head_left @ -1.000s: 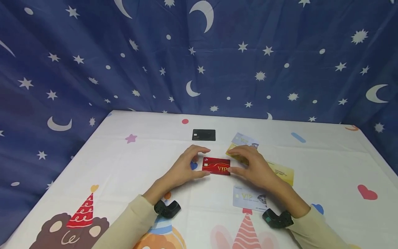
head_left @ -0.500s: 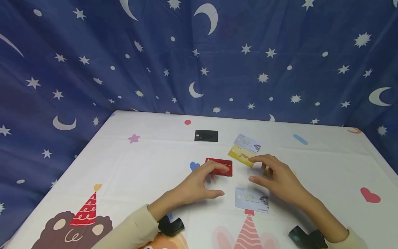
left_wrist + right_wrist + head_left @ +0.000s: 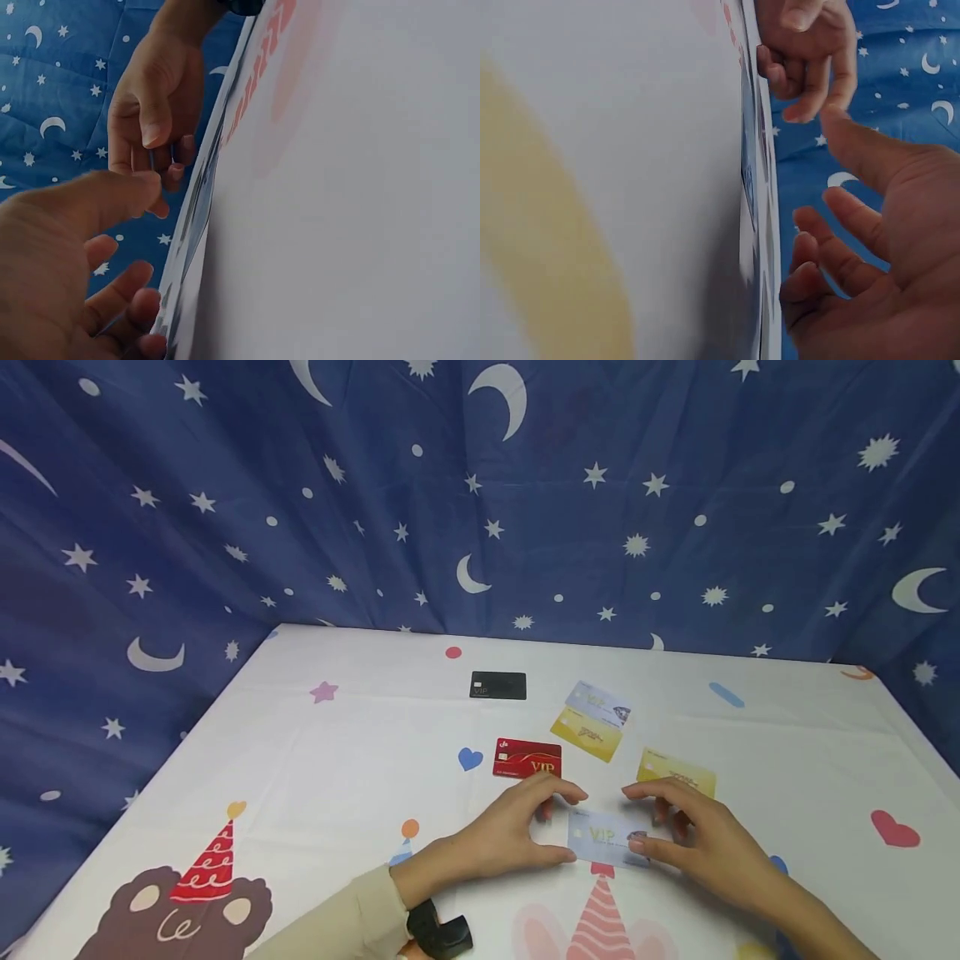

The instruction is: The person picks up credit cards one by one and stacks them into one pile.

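Starry blue cloth (image 3: 375,502) hangs behind the white desk (image 3: 315,760), where the nearest pale VIP card (image 3: 602,839) lies between the left hand (image 3: 510,835) and right hand (image 3: 708,839), both loosely spread and gripping nothing that I can see. I'd steady its short edges lightly with low fingertips, sparing the red card (image 3: 527,757) just beyond.

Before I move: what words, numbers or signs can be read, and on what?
"VIP": near silver card
"VIP": far silver card
"VIP": red card
"VIP": black card, faint
Too small or blurred: script on the left yellow card and right yellow card, the red card's corner mark, all fine print.
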{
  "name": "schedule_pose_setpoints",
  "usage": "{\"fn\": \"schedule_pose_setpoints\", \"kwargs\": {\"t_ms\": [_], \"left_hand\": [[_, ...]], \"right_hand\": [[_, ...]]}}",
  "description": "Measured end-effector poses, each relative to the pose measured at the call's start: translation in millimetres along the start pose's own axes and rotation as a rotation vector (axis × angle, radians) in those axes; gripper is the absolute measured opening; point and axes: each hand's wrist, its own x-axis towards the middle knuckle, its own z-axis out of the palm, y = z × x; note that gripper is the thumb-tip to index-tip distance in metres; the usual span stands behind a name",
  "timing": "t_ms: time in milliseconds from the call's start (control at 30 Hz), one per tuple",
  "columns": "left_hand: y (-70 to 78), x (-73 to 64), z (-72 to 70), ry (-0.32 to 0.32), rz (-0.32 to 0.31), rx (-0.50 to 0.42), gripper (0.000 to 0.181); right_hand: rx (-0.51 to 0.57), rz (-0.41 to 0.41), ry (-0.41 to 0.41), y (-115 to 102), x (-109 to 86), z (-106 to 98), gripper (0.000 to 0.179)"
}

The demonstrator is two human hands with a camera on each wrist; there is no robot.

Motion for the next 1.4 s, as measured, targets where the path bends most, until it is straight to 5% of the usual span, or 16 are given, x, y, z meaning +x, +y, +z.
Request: {"fn": "schedule_pose_setpoints", "kwargs": {"t_ms": [467,1400], "left_hand": [[-6.4,5.0,7.6,-0.052,0.007,0.163,0.067],[-3.2,7.2,13.3,0.005,0.001,0.191,0.069]], "right_hand": [[0.024,-0.061,-0.045,18,-8.1,6,0.051],[-0.037,-0.092,-0.061,18,-11.0,9,0.058]]}}
